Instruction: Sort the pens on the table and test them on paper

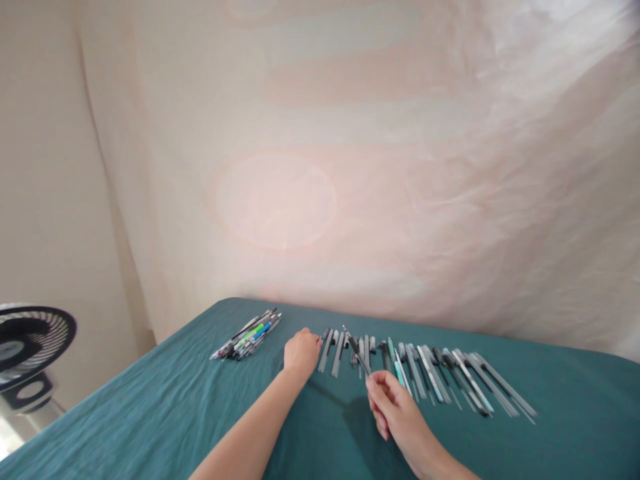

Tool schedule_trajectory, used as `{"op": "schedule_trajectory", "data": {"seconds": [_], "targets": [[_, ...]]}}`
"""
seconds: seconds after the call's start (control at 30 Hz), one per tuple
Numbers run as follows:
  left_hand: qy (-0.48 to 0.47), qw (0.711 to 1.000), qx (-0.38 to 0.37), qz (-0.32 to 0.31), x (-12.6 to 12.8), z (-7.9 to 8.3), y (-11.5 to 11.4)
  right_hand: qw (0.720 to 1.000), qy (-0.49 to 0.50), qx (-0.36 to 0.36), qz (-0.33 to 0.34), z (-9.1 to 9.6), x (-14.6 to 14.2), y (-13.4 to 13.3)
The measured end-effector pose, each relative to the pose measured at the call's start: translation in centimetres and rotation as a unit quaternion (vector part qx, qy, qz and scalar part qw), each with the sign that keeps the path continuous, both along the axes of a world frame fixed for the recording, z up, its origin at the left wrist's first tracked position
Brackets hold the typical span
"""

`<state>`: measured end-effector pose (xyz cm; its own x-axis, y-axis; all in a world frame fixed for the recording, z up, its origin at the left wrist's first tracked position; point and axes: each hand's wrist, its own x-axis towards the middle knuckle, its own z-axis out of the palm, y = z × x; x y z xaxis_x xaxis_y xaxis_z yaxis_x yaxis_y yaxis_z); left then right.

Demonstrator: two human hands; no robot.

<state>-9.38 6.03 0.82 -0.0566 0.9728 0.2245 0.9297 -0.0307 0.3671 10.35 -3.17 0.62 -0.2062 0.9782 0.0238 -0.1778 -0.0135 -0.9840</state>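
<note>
My right hand (395, 410) pinches the lower end of a slim dark pen (358, 351), which tilts up and to the left above the table. My left hand (301, 353) is closed, with its fingers turned away from me. A small dark tip shows at its fingertips, too small to name. Just to its right lie grey translucent pens (325, 351), the first of a long row. Farther right the row holds white and grey pens (431, 373) and a mint-coloured pen (400, 373), all slanted and side by side.
A loose pile of pens (247, 337), among them a green and a blue one, lies at the table's back left. A dark green cloth (165, 407) covers the table. A black fan (33, 347) stands off the left edge. A pale sheet (375, 167) hangs behind.
</note>
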Motion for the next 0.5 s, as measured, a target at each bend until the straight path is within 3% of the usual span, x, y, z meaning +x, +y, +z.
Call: {"op": "schedule_trajectory", "data": {"seconds": [0.23,0.5], "targets": [[0.086,0.996,-0.003,-0.003,0.32,-0.11,0.36,1.0,-0.006,0.005,-0.001,-0.23,0.04,0.08],[0.096,0.995,0.001,-0.033,0.1,0.09,-0.13,1.0,-0.014,0.001,-0.001,-0.27,0.1,0.13]]}}
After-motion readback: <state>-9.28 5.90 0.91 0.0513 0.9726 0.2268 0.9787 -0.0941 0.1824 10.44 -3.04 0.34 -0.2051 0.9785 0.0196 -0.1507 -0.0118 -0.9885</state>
